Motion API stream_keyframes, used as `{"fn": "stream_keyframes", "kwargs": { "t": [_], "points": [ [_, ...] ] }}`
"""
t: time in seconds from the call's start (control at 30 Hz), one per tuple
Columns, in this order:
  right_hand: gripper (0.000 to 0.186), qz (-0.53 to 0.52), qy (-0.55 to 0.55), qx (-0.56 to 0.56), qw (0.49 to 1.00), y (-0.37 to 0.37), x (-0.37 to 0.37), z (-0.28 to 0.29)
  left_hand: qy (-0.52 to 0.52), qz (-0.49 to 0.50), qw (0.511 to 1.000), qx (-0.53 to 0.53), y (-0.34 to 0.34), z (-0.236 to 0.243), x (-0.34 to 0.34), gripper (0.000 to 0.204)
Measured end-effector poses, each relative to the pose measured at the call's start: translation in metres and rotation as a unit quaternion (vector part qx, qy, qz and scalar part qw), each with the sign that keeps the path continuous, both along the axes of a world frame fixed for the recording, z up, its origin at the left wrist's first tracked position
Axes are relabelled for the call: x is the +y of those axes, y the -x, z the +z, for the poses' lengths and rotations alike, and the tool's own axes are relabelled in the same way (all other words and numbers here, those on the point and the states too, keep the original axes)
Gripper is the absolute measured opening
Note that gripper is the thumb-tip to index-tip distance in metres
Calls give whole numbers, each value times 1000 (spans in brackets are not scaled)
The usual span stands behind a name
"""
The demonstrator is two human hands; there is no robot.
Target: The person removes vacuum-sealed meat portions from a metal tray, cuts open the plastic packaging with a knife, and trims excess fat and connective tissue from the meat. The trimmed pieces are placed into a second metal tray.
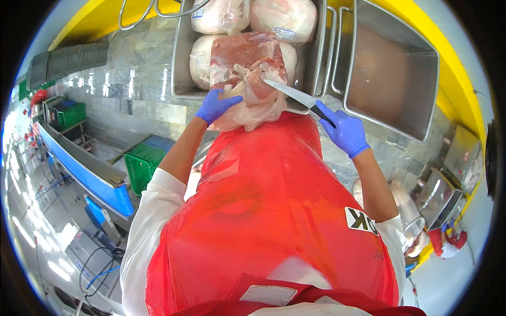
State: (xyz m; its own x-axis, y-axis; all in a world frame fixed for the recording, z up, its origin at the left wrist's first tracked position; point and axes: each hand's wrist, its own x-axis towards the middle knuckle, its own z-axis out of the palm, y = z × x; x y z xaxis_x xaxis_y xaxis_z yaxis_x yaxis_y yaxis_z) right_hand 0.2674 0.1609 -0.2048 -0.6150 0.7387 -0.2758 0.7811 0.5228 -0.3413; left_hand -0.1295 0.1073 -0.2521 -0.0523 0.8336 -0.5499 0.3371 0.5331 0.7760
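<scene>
A block of raw red meat (247, 48) lies on top of wrapped blocks in a metal bin, its clear plastic wrap (258, 111) peeled back and bunched at the near side. My left hand (216, 107), in a blue glove, grips that wrap at the near left corner, thumb over the plastic; some fingers are partly hidden. In my blue-gloved right hand (345, 130) is a knife (298, 95) with a black handle. Its blade points left and away, the tip at the meat's near right part, over the loose plastic. Whether the tip touches is unclear.
Several wrapped pale blocks (282, 18) fill the metal bin (182, 63). Right of it stands another metal bin (429, 84) with a wet brownish bottom. Green crates (139, 171) and a blue-sided conveyor (87, 168) are at left. Another person (448, 245) is at far right.
</scene>
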Motion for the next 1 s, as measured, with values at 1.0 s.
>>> {"fn": "stream_keyframes", "kwargs": {
  "t": [1.0],
  "points": [
    [26,286,-2,-86,954,142,81,94,-29,245,968,37,-68,-63,-45,40]
  ]
}}
